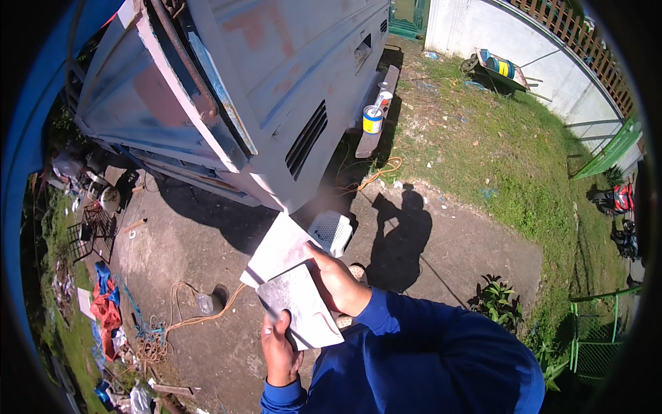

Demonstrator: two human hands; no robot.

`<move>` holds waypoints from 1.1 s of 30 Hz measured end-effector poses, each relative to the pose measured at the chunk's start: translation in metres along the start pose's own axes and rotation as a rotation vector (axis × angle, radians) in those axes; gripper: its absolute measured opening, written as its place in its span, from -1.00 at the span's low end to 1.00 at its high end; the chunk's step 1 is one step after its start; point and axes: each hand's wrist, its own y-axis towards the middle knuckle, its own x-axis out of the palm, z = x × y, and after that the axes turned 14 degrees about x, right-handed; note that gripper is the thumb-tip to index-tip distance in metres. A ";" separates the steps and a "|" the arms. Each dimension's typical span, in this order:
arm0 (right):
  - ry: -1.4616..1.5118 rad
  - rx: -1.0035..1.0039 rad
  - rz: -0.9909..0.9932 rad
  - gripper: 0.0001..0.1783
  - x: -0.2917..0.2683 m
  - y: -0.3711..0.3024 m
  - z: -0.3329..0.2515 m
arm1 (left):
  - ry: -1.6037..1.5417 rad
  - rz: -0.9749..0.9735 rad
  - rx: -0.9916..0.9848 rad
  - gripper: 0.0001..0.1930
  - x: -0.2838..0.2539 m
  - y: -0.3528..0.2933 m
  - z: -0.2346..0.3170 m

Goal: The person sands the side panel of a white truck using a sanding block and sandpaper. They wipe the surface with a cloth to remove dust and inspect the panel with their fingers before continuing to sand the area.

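Observation:
In front of me are two dusty, whitish-grey sheets that look like sandpaper. My left hand [279,352] grips the nearer sheet [307,314] at its left edge, thumb on top. Behind it is the farther, pinkish-white sheet [276,250], and my right hand [336,279] pinches that one at its right side, thumb over its face. The near sheet partly overlaps the far one, and a dark gap shows between them. Most fingers of both hands are hidden beneath the sheets. Just beyond stands the corner of a patchy grey vehicle body [272,152].
A white perforated plastic stool [331,233] sits beside my feet. Paint cans [372,120] stand on a plank [368,143] along the vehicle. An orange cord [207,319] crosses the concrete on the left, near a clear container [205,302]. A wheelbarrow [507,74] rests by the wall.

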 end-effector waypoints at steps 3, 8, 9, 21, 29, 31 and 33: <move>-0.133 -0.390 -0.004 -0.73 -0.009 -0.012 -0.040 | 0.006 0.047 0.139 -0.64 -0.007 0.011 -0.005; -1.637 -0.946 0.096 -0.64 0.018 -0.051 -0.069 | 0.360 -0.030 0.364 -0.70 -0.018 0.027 -0.001; -1.969 -1.029 0.129 -0.62 0.029 -0.051 -0.070 | 0.490 -0.018 0.447 -0.68 -0.007 0.025 0.003; -2.368 -0.831 -0.313 -0.66 -0.002 -0.037 0.016 | 0.561 0.321 0.707 -0.66 -0.025 0.027 0.029; -1.907 -0.901 -0.528 -0.39 0.054 -0.039 0.044 | 0.113 0.326 0.482 -0.67 -0.048 0.014 0.035; -1.977 -0.924 -0.508 -0.39 0.039 -0.028 0.045 | 0.023 0.334 0.438 -0.69 -0.053 0.009 0.028; -2.018 -0.828 -0.423 -0.41 0.012 -0.014 0.040 | -0.018 0.404 0.394 -0.68 -0.060 0.006 0.019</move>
